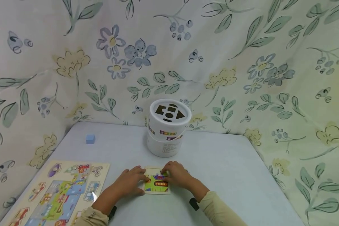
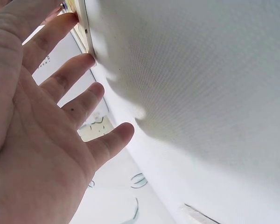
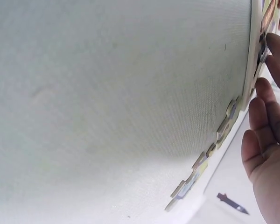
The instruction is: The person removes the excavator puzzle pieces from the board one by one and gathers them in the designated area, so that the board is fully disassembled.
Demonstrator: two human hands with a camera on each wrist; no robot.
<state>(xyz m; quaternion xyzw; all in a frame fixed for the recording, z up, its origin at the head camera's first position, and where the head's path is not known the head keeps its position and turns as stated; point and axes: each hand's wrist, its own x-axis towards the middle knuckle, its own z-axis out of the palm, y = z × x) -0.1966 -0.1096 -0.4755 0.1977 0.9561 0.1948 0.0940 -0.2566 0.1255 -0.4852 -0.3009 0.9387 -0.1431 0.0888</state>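
**Small picture puzzle board, between two grips**

Puzzle board [image 1: 152, 171]: one, near-square, flat on the table [image 1: 228, 175], between left and right grips. Rim pale, wood-coloured; upper part pale; lower part bright green and yellow, bearing a purple and red motif over a dark band dotted orange.

Left grip [image 1: 130, 182]: spread wide, fingers nearly straight, tips touching the board's left side; held nothing.

Right grip [image 1: 178, 173]: fingers bent over the upper right of the board; whether it pinched a piece could not be told.

Loose pieces [image 3: 191, 179]: several, flat, with knobbed edges, near the right grip.

Also: large puzzle board [image 1: 104, 169], left of the left grip; white bucket [image 1: 165, 147], beyond both grips; blue block [image 1: 90, 139], beyond and left of the left grip.
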